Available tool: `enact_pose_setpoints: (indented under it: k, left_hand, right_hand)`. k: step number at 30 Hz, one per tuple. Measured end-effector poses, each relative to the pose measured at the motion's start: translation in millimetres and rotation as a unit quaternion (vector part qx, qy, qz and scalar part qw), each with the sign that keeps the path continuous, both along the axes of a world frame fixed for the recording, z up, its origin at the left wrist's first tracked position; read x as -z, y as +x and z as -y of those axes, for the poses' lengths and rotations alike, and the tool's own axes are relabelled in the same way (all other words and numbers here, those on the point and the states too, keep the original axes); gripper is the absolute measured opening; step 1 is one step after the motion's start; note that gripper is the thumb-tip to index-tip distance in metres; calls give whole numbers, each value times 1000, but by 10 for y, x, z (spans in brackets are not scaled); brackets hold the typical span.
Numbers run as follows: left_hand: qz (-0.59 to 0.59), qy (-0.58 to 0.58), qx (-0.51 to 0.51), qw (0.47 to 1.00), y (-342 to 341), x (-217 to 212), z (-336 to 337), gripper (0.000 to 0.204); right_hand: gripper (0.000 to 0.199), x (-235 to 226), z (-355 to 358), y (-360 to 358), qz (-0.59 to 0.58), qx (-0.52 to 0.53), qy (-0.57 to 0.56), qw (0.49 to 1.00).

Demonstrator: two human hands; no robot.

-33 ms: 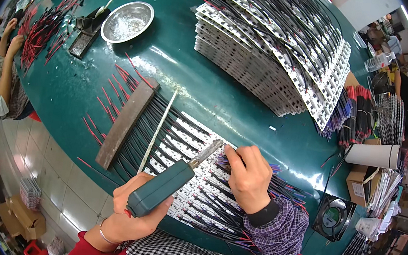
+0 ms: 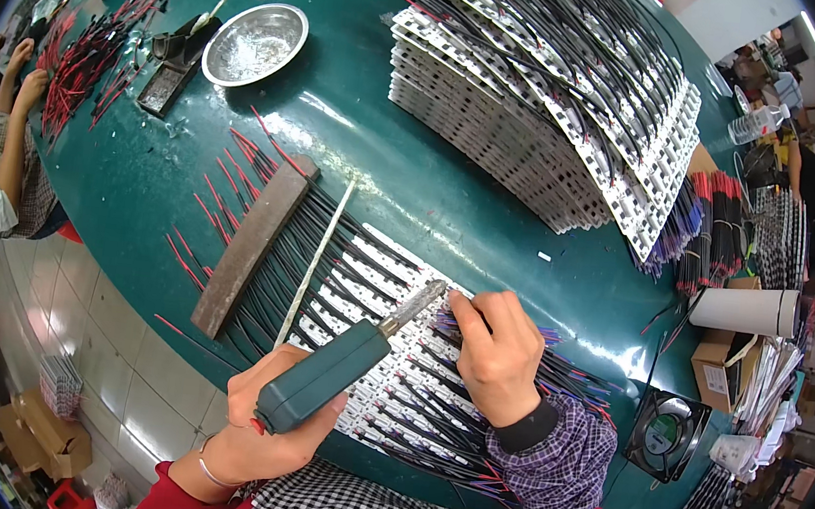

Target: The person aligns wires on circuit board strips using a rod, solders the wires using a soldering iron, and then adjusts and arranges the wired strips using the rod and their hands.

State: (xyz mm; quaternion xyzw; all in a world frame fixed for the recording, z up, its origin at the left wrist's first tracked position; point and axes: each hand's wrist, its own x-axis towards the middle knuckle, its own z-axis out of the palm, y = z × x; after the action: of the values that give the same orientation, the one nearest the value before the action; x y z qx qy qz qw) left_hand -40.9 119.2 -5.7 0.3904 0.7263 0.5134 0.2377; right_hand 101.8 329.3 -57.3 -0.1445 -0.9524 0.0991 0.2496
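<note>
Soldering iron [image 2: 328, 374] between both hands.

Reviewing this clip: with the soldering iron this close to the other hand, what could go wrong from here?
1. The soldering iron in the left hand has its tip right beside the right hand fingertips on the white strips; a slip could burn them.
2. Black wires crowd around the tip; their insulation could get scorched.
</note>
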Motion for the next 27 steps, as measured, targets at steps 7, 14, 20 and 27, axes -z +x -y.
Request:
enact_pose_setpoints:
  k: [7,14,20,27]
  left_hand:
    - [45,-29,-1,999,16,22,-30,21]
    - [50,-39,14,998,-1,68,13,24]
    - [67,-41,16,997,-10,55,-4,23]
    - [57,-33,-39,997,-22,-122,120,22]
  right_hand:
    - [30,-10,-11,3,6,-12,-4,1000]
    - [28,-24,-2,-10,19,-13,29,999]
    - [27,-23,20,-18,26,-10,57,998]
    - [27,-19,39,-28,30,-10,53,998]
